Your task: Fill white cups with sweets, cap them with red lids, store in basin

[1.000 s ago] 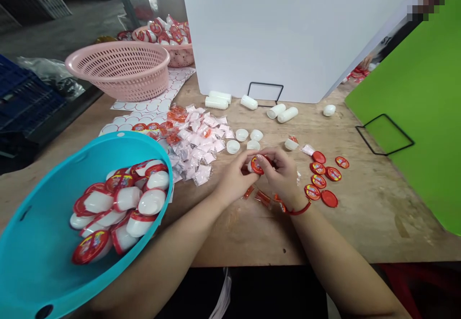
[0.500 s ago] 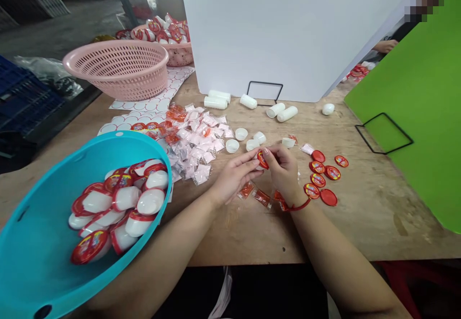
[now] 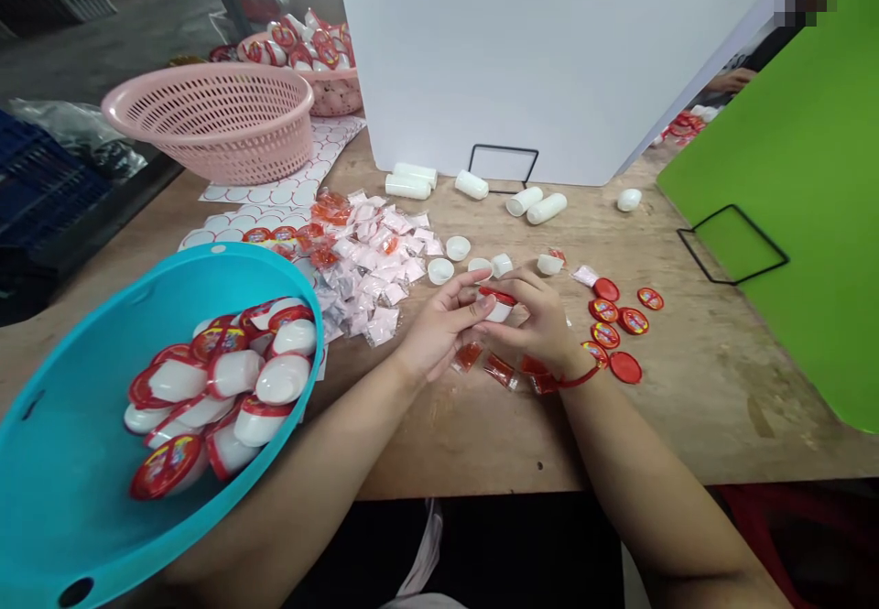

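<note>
White plastic capsule [image 3: 499,312], red cap [image 3: 497,295] on top, slightly tilted, between fingers [image 3: 527,290] of both hands.

Wooden workbench [image 3: 467,444], top view. 12 o'clock: white plastic bottles [image 3: 408,186] lying on their sides. 3 o'clock: round red lids [image 3: 604,311]. 10 o'clock: heaped pink-and-white sachets [image 3: 374,266], beside a printed sheet of circles [image 3: 275,192] and a pink perforated basket [image 3: 210,124].

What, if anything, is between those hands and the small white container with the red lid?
Nothing visible. The left hand and the right hand both touch the small white container with the red lid, one on each side, and no other object lies between them and it.
</note>
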The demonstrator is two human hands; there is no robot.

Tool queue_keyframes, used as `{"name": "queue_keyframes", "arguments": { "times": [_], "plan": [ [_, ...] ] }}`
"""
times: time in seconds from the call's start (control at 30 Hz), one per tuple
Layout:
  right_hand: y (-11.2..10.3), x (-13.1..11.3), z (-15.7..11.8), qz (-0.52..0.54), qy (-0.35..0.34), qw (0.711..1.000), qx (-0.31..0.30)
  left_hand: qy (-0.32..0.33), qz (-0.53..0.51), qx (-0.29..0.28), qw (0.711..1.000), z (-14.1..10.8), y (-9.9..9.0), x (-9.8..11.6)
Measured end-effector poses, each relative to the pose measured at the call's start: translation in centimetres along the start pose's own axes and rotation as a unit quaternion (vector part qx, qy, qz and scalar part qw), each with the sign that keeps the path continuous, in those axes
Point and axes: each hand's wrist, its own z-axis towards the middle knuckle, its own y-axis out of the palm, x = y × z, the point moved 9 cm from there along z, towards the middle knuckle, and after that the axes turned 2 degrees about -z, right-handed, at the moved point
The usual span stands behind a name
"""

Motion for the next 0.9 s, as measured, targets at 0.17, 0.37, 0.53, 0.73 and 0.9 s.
{"name": "queue_keyframes", "arguments": {
  "times": [0.17,0.37,0.53,0.73,0.9],
  "plan": [
    [-0.1,0.6,-0.3,0.000,0.041,0.999,0.029,0.010,0.003,-0.015,1.000,0.1,0.2,0.4],
    [-0.4,2.1,-0.8,0.034,0.060,0.995,0.069,0.019,-0.007,-0.034,0.999,0.1,0.7,0.6],
    [0.2,1.6,-0.4,0.050,0.039,0.998,0.016,0.030,-0.014,-0.017,0.999,0.3,0.4,0.5],
    [0.0,1.6,-0.7,0.031,0.068,0.997,0.035,0.057,0.034,0.009,0.998,0.3,-0.3,0.6],
    [0.6,2.5,-1.1,0.115,0.112,0.987,0.031,0.097,0.121,-0.004,0.988,0.5,-0.5,1.4]
  ]
}}
